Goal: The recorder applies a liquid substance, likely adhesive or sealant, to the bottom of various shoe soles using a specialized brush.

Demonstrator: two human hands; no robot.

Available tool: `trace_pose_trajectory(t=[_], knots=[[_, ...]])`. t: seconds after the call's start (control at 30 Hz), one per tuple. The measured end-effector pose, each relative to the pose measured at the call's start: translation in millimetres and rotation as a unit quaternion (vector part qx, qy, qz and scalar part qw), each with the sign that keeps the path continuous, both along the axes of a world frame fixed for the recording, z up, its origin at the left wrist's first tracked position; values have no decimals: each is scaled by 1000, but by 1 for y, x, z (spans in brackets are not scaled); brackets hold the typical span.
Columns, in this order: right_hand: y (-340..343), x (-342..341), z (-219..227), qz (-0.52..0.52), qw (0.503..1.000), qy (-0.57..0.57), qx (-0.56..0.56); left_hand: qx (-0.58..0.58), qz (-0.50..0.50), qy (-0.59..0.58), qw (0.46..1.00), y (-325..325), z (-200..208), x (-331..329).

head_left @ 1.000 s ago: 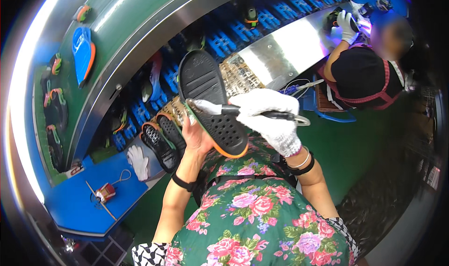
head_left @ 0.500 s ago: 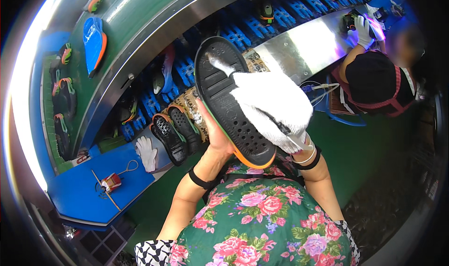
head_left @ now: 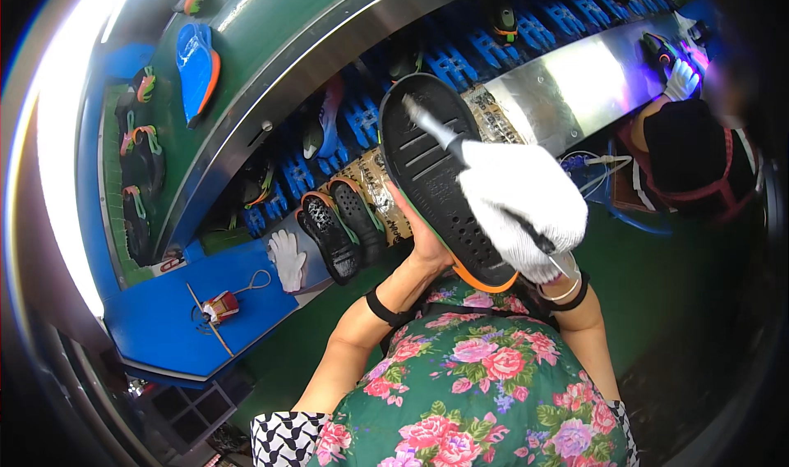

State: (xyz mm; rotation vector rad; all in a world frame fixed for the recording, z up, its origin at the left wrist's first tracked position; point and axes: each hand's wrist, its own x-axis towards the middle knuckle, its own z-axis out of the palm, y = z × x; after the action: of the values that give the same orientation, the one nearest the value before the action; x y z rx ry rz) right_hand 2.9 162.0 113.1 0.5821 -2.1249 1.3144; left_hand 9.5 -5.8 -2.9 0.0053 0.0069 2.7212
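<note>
A black shoe sole (head_left: 423,171) with an orange and green edge is held up in front of me, tilted, its perforated heel end toward my body. My left hand (head_left: 421,230), bare, grips it along its left edge, with the fingers hidden underneath. In a white knitted glove, my right hand (head_left: 526,208) is closed around a slim brush (head_left: 434,126). Its pale tip is over the toe end of the sole; contact with the surface is hard to make out.
Two more soles (head_left: 333,241) (head_left: 357,216) stand beside the blue side table (head_left: 156,327). A white glove (head_left: 288,259) and a red-wrapped item (head_left: 220,307) lie there. Blue holders (head_left: 366,124) line the conveyor behind a metal ledge (head_left: 567,81). A co-worker (head_left: 690,147) handles a shoe at right.
The view has shifted, so the surroundings appear further right. My gloved hand has turned slightly, and the brush tip has moved up toward the toe end of the sole.
</note>
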Motion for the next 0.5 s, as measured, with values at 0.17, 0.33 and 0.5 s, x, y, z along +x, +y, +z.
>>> trace_pose_trajectory(t=[0.17, 0.33, 0.5], knots=[[-15, 11, -15, 12, 997, -64, 36, -397, 4, 6, 918, -2, 12, -1], [-20, 14, -1, 58, 993, -64, -76, -305, -33, 61, 950, -5, 4, -5], [-11, 12, -2, -12, 997, -22, -74, -201, -66, 114, 971, -4, -8, -10]])
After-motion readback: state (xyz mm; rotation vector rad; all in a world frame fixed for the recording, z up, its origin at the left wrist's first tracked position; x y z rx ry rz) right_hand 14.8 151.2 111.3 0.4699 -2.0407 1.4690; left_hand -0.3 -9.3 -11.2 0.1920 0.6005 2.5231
